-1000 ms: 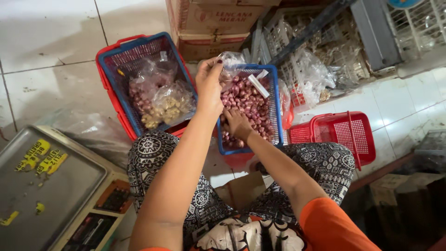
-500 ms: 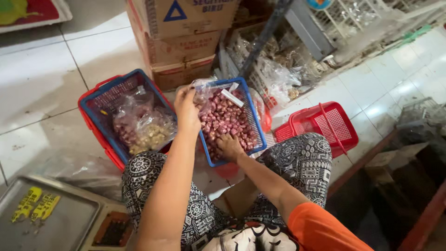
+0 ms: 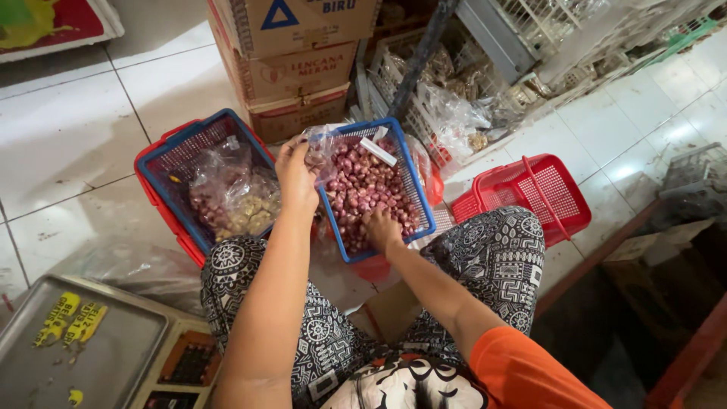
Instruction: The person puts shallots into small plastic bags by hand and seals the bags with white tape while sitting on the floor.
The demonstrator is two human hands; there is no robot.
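Looks like a market stall or small grocery shop — produce is kept in bulk on a white tiled floor (image 3: 68, 144), with shallots (image 3: 371, 193) heaped in a blue plastic basket (image 3: 415, 182) and more bagged up in a second basket (image 3: 163, 163). Stacked cardboard cartons (image 3: 299, 68), wire racks of packed goods (image 3: 454, 98) and a metal weighing scale (image 3: 83, 352) are set close around — stock being sold by weight.

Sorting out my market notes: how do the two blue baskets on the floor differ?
The blue basket at the right holds loose reddish shallots, and the right hand rests in them. The blue basket at the left holds goods in clear plastic bags and no hand touches it. The left hand holds a clear bag over the right one. Both are blue mesh plastic.
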